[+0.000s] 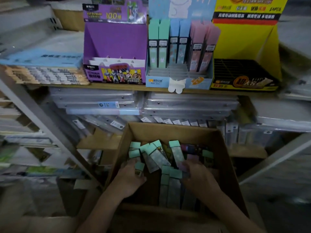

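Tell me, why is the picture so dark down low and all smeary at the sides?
Head view: dim light leaves the cardboard box, the left hand and the right hand in gloom, while the yellow display looks brightest. Head view: the wide lens slants the shelf rail and the sides smear; the mint packs look soft, their print unreadable.

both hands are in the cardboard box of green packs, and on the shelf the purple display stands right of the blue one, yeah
Not quite. The head view shows the purple display standing left of the blue display, not right of it. The rest holds: the left hand and right hand are both in the cardboard box among the green packs.
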Available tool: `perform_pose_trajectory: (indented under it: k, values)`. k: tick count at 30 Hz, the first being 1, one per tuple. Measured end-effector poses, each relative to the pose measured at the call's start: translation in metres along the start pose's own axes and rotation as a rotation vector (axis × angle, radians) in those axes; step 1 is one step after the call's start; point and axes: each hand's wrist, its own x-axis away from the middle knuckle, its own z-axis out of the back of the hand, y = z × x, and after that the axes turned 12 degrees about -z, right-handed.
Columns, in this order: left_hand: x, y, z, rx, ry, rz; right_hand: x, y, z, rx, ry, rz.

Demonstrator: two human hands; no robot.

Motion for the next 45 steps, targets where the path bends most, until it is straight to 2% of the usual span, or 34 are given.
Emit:
perform_pose_trajectory:
  k: [2, 5, 8, 14, 16, 21, 26, 33, 39, 45]
  values:
    - [-0.001, 0.0, -0.002, -0.035, -0.037, 0.021, 0.006, 0.005, -0.003, 0.022, 0.029, -0.048]
    - [-0.003, 0.001, -0.005, -0.091, -0.105, 0.054, 0.013, 0.009, -0.005, 0.098, -0.016, -0.148]
    - [-0.005, 0.003, -0.006, -0.131, -0.111, 0.064, 0.016, 0.008, -0.011, 0.115, -0.026, -0.177]
    - [-0.013, 0.006, -0.011, -0.179, -0.132, 0.049, 0.016, 0.006, -0.017, -0.018, -0.145, -0.05]
    - [-0.016, 0.007, -0.013, -0.206, -0.172, 0.04, 0.015, 0.006, -0.016, -0.026, -0.138, -0.034]
    - [-0.022, 0.009, -0.019, -0.214, -0.255, 0.054, 0.014, 0.008, -0.01, 0.168, -0.105, -0.148]
    - [-0.022, 0.008, -0.022, -0.089, -0.275, -0.06, 0.012, 0.007, -0.015, 0.304, -0.086, -0.175]
    - [-0.022, 0.005, -0.023, 0.072, -0.274, -0.055, 0.007, 0.005, -0.022, 0.108, -0.241, -0.207]
    - [-0.024, 0.002, -0.028, 0.063, -0.343, -0.068, 0.002, 0.004, -0.016, -0.076, -0.243, -0.196]
    - [-0.028, -0.003, -0.027, 0.084, -0.397, -0.022, -0.005, 0.003, -0.012, -0.133, -0.264, -0.142]
